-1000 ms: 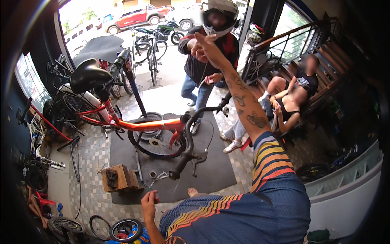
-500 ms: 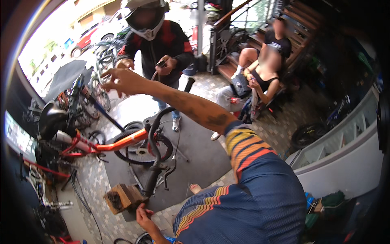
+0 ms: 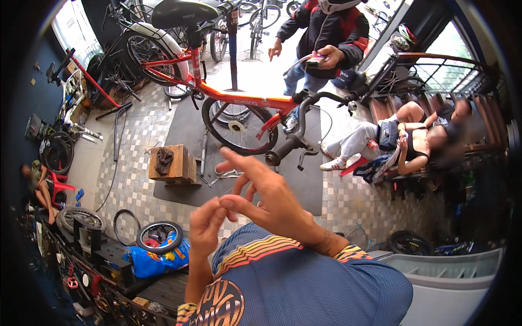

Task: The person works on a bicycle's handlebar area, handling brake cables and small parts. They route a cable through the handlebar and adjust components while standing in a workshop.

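Observation:
My left hand is raised in front of my chest, its fingers bent and close together. Its fingertips meet the thumb of my right hand, and no object shows between them. The right hand has its fingers spread, the index stretched toward the upper left. Beyond both hands is a red-orange bicycle frame, held up with its black saddle at the top. The nearest part to my right fingers is the black handlebar grip; I touch none of it. Beneath the frame is a wheel.
A wooden block stands on the dark mat. A helmeted person stands beyond the bicycle, holding a small dark item. Two people sit at the right. A loose tyre lies on a blue bag at lower left.
My right arm, stretched out toward the helmeted person before, has drawn back to my chest. My left hand has risen from beside the handlebar grip to meet it. The view has turned.

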Demonstrator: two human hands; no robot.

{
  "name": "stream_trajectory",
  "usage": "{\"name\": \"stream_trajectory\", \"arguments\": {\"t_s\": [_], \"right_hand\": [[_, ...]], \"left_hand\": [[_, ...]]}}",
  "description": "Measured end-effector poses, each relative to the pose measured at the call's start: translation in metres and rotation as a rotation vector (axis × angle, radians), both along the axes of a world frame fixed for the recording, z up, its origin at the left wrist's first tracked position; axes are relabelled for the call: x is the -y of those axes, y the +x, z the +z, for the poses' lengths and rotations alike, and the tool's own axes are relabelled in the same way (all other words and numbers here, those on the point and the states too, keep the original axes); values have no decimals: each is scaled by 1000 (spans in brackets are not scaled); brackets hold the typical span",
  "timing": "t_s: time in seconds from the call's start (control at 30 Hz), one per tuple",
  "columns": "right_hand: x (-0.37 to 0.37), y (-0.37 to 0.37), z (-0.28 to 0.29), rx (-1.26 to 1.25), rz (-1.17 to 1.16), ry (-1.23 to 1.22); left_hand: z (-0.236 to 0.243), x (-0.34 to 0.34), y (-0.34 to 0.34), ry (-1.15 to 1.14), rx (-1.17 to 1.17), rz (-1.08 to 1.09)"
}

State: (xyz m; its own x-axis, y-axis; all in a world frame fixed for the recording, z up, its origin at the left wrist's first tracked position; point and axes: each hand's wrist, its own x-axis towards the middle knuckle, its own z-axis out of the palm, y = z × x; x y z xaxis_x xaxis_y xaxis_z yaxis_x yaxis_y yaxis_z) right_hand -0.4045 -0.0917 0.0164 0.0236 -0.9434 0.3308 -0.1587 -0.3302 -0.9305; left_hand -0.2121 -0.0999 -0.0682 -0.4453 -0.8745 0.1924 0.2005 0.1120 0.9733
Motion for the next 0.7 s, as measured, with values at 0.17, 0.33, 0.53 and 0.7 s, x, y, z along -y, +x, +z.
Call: {"name": "stream_trajectory", "arguments": {"t_s": [0.17, 0.33, 0.53, 0.7], "right_hand": [[0, 22, -23, -95, 158, 10], [-25, -1, -34, 93, -8, 49], [-39, -40, -48, 148, -81, 50], [-38, -78, -54, 134, -7, -36]], "left_hand": [[-25, -17, 26, 92, 63, -155], [-21, 49, 17, -21, 89, 112], [36, 170, -101, 265, -10, 57], [46, 212, -176, 671, -112, -242]]}}
